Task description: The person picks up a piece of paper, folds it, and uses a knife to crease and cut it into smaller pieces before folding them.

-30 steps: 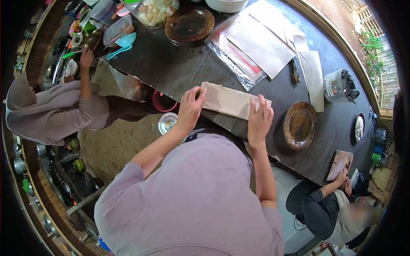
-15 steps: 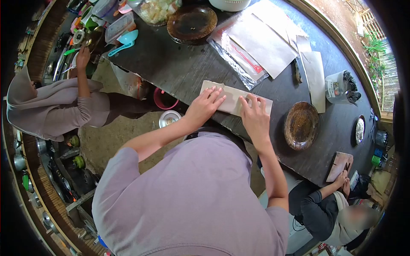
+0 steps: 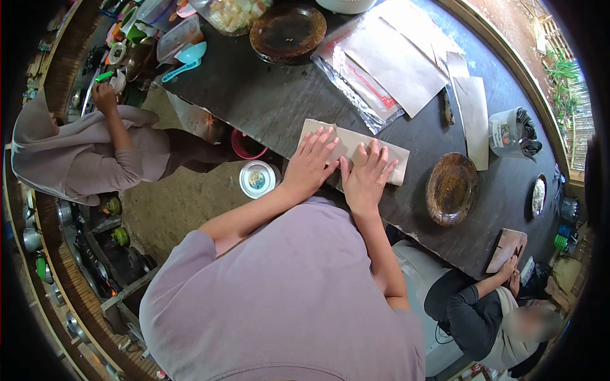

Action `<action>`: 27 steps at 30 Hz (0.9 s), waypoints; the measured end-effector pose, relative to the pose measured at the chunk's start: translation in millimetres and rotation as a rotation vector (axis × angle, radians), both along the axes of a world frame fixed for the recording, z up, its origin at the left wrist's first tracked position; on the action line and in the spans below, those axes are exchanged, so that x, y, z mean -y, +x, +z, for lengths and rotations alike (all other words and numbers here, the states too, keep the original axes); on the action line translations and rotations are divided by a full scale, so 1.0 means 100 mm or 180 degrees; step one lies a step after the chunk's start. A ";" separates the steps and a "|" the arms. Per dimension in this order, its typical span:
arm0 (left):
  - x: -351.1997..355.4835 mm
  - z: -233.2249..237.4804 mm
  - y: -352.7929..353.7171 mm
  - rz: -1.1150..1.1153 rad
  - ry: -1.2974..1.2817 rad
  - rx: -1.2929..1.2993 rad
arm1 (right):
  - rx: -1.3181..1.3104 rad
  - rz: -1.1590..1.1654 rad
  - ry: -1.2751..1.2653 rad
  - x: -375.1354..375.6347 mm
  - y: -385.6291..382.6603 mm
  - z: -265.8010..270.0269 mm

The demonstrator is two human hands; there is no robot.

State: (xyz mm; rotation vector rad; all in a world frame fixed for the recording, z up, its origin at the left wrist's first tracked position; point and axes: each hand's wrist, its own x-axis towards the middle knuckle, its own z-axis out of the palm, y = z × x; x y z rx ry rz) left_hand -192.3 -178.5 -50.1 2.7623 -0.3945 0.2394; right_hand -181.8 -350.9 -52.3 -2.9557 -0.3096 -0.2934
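Note:
A long, folded piece of brown paper (image 3: 346,141) lies along the near edge of the dark table. On its left part my left hand (image 3: 309,166) rests flat, with fingers stretched out. Beside it my right hand (image 3: 366,181) presses on the middle of the paper, its fingers spread and slightly bent. The two thumbs almost meet. My palms hide part of the paper's near edge. Beyond the paper lie a clear plastic wrapper (image 3: 356,86) and a pile of larger brown paper sheets (image 3: 406,60).
An oval brown plate (image 3: 451,189) stands to the right, near a paper strip (image 3: 472,120), a knife (image 3: 448,109) and a plastic tub (image 3: 506,130). Another oval plate (image 3: 288,33) sits at the back. One person handles a board (image 3: 507,249) at right; another stands at left.
My right hand has slid left along the paper, closer to my left hand. My left hand's fingers lie flatter. The person at left has moved their raised hand.

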 end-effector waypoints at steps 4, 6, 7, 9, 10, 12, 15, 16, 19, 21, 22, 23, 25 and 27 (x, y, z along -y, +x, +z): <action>-0.04 0.08 -0.03 -0.0057 -0.0188 -0.0176 | -0.0097 0.0133 0.0336 0.15 -0.05 0.00; -0.08 0.09 -0.03 -0.0119 -0.0184 -0.0198 | -0.0158 0.0168 0.0393 0.24 -0.07 0.01; -0.11 0.10 -0.05 -0.0149 -0.0166 -0.0209 | -0.0212 0.0193 0.0374 0.27 -0.08 0.03; -0.16 0.08 -0.05 -0.0161 -0.0200 -0.0245 | -0.0222 0.0221 0.0362 0.26 -0.06 0.04; -0.18 0.08 -0.05 -0.0180 -0.0241 -0.0288 | -0.0257 0.0216 0.0383 0.27 -0.07 0.03; -0.24 0.11 -0.08 -0.0169 -0.0085 -0.0294 | -0.0254 0.0194 0.0394 0.28 -0.07 0.03; -0.37 0.12 -0.09 -0.0145 0.0099 -0.0330 | -0.0289 0.0195 0.0345 0.27 -0.08 0.02; -0.41 0.11 -0.12 -0.0135 0.0122 -0.0351 | -0.0291 0.0198 0.0352 0.26 -0.09 0.02; -0.49 0.10 -0.10 -0.0187 0.0008 -0.0272 | -0.0301 0.0203 0.0436 0.27 -0.08 0.02; -0.50 0.09 -0.12 -0.0226 -0.0032 -0.0252 | -0.0336 0.0222 0.0426 0.29 -0.09 0.03; -0.50 0.08 -0.11 -0.0241 -0.0022 -0.0230 | -0.0323 0.0227 0.0425 0.31 -0.08 0.05; -0.51 0.07 -0.10 -0.0260 -0.0010 -0.0208 | -0.0405 0.0255 0.0477 0.33 -0.07 0.06; -0.52 0.06 -0.10 -0.0250 -0.0064 -0.0199 | -0.0484 0.0268 0.0523 0.41 -0.08 0.09; -0.53 0.03 -0.11 -0.0256 -0.0126 -0.0211 | -0.0579 0.0222 0.0633 0.50 -0.10 0.10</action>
